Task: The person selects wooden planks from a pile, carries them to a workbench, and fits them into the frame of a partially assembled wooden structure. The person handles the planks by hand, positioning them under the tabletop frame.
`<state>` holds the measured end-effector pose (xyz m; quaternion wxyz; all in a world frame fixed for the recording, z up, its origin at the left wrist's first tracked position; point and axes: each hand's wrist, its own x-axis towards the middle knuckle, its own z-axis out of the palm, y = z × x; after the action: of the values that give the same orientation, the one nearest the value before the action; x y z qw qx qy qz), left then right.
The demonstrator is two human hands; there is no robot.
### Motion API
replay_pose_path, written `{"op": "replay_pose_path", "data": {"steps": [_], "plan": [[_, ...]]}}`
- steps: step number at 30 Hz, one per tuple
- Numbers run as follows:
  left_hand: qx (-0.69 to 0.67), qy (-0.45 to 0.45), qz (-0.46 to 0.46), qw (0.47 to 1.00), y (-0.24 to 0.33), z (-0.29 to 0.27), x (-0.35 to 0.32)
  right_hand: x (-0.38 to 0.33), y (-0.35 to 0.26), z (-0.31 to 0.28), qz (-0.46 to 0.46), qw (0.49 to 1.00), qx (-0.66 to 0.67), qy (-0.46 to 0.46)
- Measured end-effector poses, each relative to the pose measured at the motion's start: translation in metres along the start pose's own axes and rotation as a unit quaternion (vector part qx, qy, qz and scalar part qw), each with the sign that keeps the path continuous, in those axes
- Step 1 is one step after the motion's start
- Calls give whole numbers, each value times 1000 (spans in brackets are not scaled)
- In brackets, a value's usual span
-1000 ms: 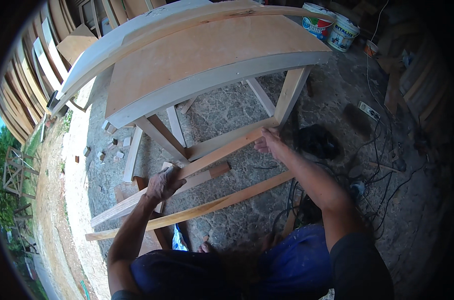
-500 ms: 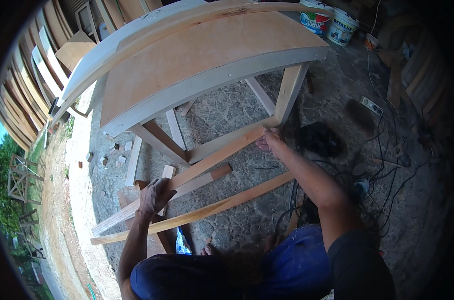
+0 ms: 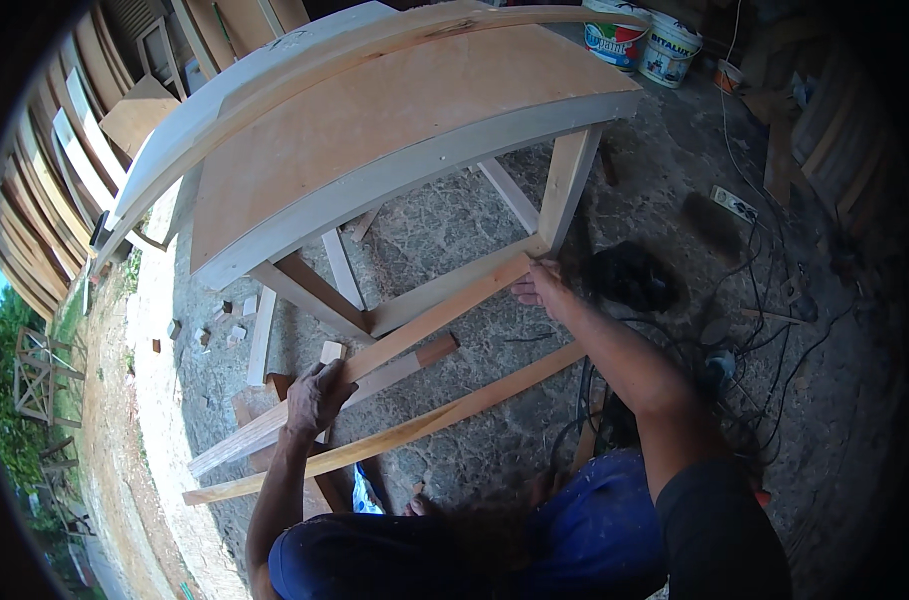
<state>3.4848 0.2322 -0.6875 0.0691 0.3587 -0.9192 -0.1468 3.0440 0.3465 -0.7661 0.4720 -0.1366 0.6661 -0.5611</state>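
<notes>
Both hands are on one wooden slat point(image 3: 429, 325): left hand point(image 3: 317, 395) wraps closed around its lower end, right hand point(image 3: 540, 289) pinches the upper end with fingers narrow, right at the foot of the table leg point(image 3: 566, 190). Slat lies tight along the lower rail point(image 3: 444, 288) of the unpainted table frame point(image 3: 374, 130), looks like it's being held against that rail to check fit or length; a two-end grip keeps it from rotating off the edge. Far end butts the leg, so no room to slide further that way; near end overhangs past the left hand into free space. A second, longer slat point(image 3: 394, 435) lies loose on the stone ground point(image 3: 444, 225) just below, roughly parallel, apart from the held one. Short offcut point(image 3: 414, 360) sits between them. Small wood blocks point(image 3: 214, 325) are scattered left of the frame, well apart. On the right: cable tangle point(image 3: 754, 340), power strip point(image 3: 732, 203) and a dark tool point(image 3: 629, 275) just beside the right forearm, so that side is tight for swinging. Paint buckets point(image 3: 644, 40) sit beyond the table, planks point(image 3: 44, 200) are stacked along the left. Best open room is down-left, toward the sandy strip point(image 3: 124, 400).
</notes>
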Motion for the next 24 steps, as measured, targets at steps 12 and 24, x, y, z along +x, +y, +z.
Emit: {"op": "replay_pose_path", "data": {"steps": [12, 24], "plan": [[-17, 24, 23, 999, 11, 16, 27, 5, -1, -8, -21, 999, 48, 7], [-4, 22, 19, 1000, 14, 21, 49, 29, 4, 4, 26, 999, -5, 41]]}}
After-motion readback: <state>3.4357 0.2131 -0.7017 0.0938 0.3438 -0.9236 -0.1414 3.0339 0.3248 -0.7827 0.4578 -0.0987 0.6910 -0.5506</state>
